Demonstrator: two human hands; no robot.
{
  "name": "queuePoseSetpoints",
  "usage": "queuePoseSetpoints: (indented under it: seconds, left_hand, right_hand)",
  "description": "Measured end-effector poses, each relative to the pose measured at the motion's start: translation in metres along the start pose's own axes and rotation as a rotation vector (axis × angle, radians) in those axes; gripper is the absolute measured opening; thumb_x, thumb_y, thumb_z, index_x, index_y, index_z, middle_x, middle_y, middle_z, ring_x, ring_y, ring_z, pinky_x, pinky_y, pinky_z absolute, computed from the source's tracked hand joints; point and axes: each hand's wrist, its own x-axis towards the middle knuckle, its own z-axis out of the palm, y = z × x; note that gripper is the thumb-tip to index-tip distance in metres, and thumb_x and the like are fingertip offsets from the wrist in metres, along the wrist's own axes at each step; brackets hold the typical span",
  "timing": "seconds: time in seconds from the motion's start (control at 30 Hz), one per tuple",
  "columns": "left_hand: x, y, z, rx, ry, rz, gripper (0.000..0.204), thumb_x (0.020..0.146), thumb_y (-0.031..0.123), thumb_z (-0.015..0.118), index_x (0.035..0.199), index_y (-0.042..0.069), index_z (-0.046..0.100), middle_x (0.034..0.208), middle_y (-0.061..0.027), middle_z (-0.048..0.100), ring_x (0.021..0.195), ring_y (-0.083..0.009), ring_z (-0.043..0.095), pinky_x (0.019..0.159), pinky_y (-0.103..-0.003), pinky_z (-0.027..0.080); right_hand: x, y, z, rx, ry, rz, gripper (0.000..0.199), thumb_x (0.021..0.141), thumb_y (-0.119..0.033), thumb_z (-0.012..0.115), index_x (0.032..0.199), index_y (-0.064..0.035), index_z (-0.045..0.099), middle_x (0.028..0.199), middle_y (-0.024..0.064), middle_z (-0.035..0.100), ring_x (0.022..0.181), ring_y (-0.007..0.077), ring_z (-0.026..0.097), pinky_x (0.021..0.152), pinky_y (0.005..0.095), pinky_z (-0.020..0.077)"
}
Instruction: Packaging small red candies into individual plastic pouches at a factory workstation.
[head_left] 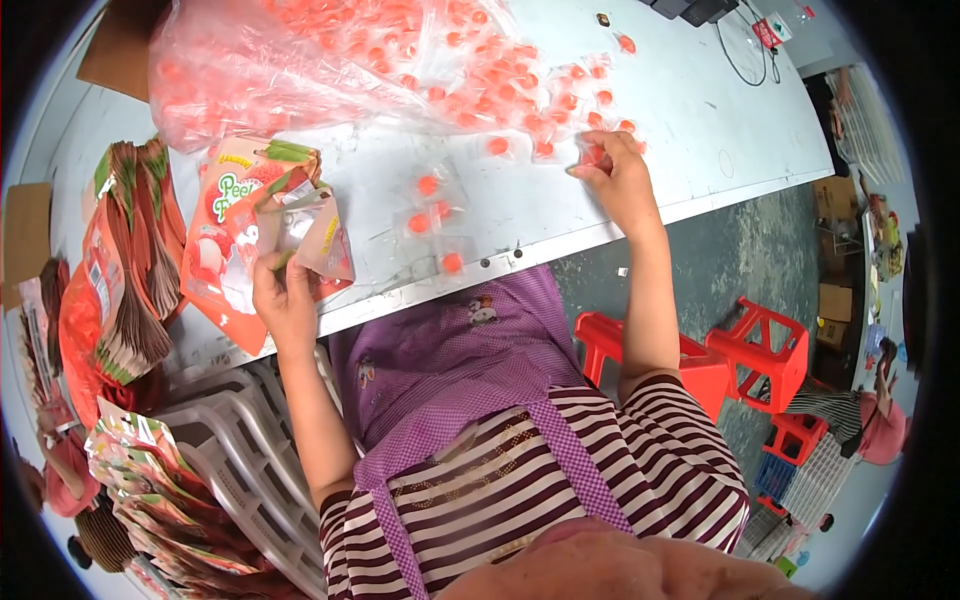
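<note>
My left hand (285, 298) grips the edge of a printed pink-and-red pouch (335, 235), whose mouth gapes and shows its silvery inside. Under and behind it on the table lies a stack of matching pouches (222, 240). Out to the right, my right hand (618, 180) has thumb and fingers closed around a small clear-wrapped orange-red candy (592, 155), at the near end of a spread of such candies (510, 90). Between my hands, a few loose wrapped candies (428, 186) lie on the white table (700, 130).
A big clear plastic bag (270, 80) of candies covers the table's far left. Bundled flat pouches (130, 260) stand at the left edge, with more pouches (180, 510) below by a grey plastic chair (240, 430). Red stools (760, 355) stand right. Other people are farther off.
</note>
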Motion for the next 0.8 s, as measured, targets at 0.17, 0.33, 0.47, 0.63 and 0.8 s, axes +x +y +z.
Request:
queuePoseSetpoints:
  seconds: [0.17,0.33,0.47,0.63,0.8]
  left_hand:
    - [0.000,0.005,-0.002,-0.013,-0.004,-0.066,0.011,0.089,0.009,0.056,0.087,0.000,0.051,0.074,-0.0021,0.053,0.061,-0.0064,0.050,0.054,-0.020,0.041]
    - [0.001,0.003,-0.002,-0.016,-0.008,-0.044,0.011,0.089,0.009,0.056,0.087,0.000,0.051,0.075,-0.0021,0.053,0.061,-0.0063,0.050,0.054,-0.020,0.041]
    - [0.000,0.002,-0.002,0.091,0.007,0.093,0.012,0.091,0.013,0.054,0.091,0.002,0.049,0.072,0.0013,0.049,0.061,-0.0043,0.043,0.052,-0.019,0.036]
    - [-0.001,0.009,0.001,-0.017,0.008,-0.054,0.012,0.090,0.010,0.056,0.088,0.000,0.049,0.074,-0.0033,0.055,0.060,-0.0062,0.049,0.053,-0.021,0.040]
    - [-0.001,0.010,0.002,-0.081,0.006,-0.028,0.011,0.089,0.009,0.056,0.088,0.001,0.050,0.073,-0.0022,0.054,0.059,-0.0058,0.048,0.052,-0.020,0.040]
  right_hand:
    - [0.004,0.000,-0.007,-0.037,-0.081,-0.002,0.030,0.070,-0.006,0.073,0.096,-0.0002,0.058,0.090,0.0066,0.050,0.072,0.0155,0.050,0.067,0.0281,0.0447]
    - [0.008,-0.004,-0.015,0.219,-0.076,0.379,0.025,0.074,-0.004,0.069,0.096,0.0015,0.058,0.088,0.0058,0.053,0.074,0.0138,0.052,0.069,0.0266,0.0452]
    - [-0.009,-0.011,0.002,0.140,0.193,-0.090,0.018,0.078,-0.004,0.065,0.095,-0.0009,0.059,0.088,0.0048,0.058,0.076,0.0127,0.054,0.071,0.0252,0.0462]
    - [-0.033,-0.048,0.069,0.154,0.010,-0.306,0.030,0.077,-0.003,0.066,0.105,-0.0035,0.059,0.101,0.0114,0.058,0.079,0.0190,0.059,0.069,0.0275,0.0490]
    - [-0.022,-0.053,0.067,0.183,0.017,-0.173,0.039,0.073,-0.002,0.068,0.111,-0.0032,0.056,0.111,0.0128,0.055,0.076,0.0201,0.057,0.066,0.0282,0.0486]
